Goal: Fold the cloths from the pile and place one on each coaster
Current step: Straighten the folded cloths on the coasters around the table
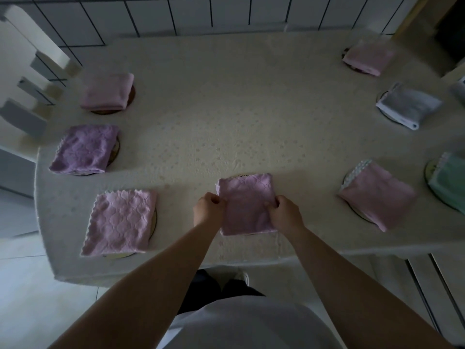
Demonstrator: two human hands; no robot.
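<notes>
Status: 7 folded cloths lie on coasters around the desk (pixel 226 109): 3 on the left side, 4 on the right.

The left hand (pixel 208 209) and right hand (pixel 284 214) each pinch a side edge of the 8th, a folded pink cloth (pixel 245 202), at the near middle of the desk. A dark coaster rim (pixel 242 175) shows just past its far edge.

No pile is visible. Judged remaining: release the cloth squarely on this coaster. Whether coasters outside the view remain cannot be told.
</notes>
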